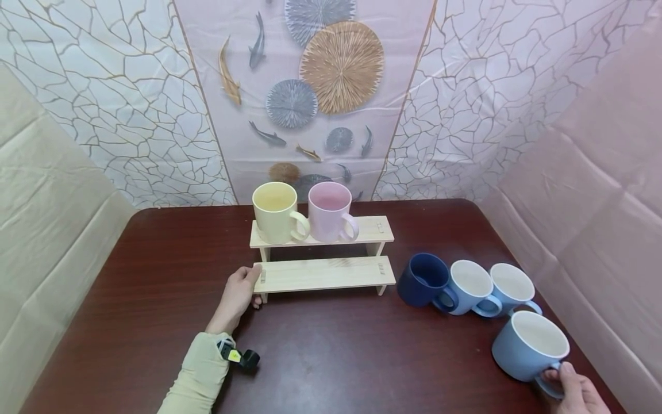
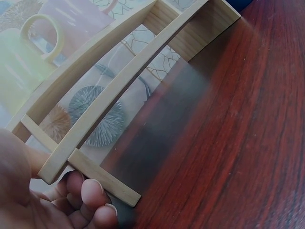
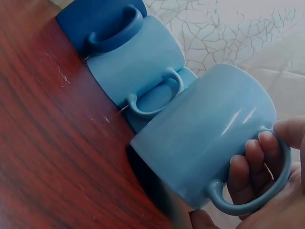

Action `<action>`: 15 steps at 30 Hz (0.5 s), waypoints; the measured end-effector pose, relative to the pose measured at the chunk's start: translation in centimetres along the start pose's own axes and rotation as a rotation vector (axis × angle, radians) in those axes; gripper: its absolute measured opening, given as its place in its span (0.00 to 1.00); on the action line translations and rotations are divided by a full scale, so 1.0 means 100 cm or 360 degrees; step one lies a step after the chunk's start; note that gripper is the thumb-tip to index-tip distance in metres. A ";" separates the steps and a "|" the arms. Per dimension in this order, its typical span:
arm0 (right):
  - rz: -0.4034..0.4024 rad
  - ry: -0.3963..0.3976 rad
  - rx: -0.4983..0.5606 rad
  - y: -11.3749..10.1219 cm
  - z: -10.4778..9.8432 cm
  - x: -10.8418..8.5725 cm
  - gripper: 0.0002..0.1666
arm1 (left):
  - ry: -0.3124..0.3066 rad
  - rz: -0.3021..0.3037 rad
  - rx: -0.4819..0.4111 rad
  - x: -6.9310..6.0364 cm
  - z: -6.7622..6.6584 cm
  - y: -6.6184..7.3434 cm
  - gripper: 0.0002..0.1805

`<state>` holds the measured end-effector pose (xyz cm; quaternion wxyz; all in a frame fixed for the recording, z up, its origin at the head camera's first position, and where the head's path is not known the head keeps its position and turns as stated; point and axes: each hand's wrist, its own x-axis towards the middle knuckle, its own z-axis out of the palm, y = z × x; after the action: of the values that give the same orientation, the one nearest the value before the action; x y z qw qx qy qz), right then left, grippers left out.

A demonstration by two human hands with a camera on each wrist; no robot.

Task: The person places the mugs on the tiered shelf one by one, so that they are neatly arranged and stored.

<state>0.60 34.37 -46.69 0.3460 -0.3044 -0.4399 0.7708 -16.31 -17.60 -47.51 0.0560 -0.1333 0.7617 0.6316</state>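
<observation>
My left hand (image 1: pixel 239 293) grips the left end of a two-step wooden rack (image 1: pixel 320 275) at its lower board, thumb on top and fingers curled beneath. On the upper board stand a yellow mug (image 1: pixel 274 215) and a pink mug (image 1: pixel 327 214), side by side with handles toward the right. At the front right, my right hand (image 1: pixel 575 391) holds a light blue mug (image 1: pixel 524 351) by its handle, fingers through the loop. A dark shadow shows under that mug's base (image 3: pixel 190 191), which looks slightly raised from the table.
Right of the rack, a dark blue mug (image 1: pixel 421 282) and two pale blue mugs (image 1: pixel 468 287) stand in a close row, handles toward the front right. The dark red-brown table (image 1: pixel 331 356) has patterned cloth (image 1: pixel 155 103) behind it and plain cloth at both sides.
</observation>
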 end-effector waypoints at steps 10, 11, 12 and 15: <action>0.0002 0.0005 -0.0401 -0.007 0.001 0.000 0.17 | 0.0005 -0.0004 -0.0011 0.000 0.000 0.000 0.21; 0.0026 0.0005 -0.0405 -0.008 0.001 0.000 0.17 | 0.0003 -0.0006 -0.0011 0.000 0.000 0.000 0.21; 0.0068 -0.0001 -0.0369 -0.009 0.001 0.000 0.17 | 0.0002 -0.0008 -0.0012 0.000 0.000 0.000 0.21; 0.0183 -0.0043 -0.0283 -0.012 0.000 0.001 0.15 | 0.0002 -0.0014 -0.0012 0.000 0.000 0.000 0.21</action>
<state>0.86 34.89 -45.64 0.2667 -0.3482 -0.4930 0.7514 -16.28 -17.56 -47.47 0.0579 -0.1374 0.7588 0.6340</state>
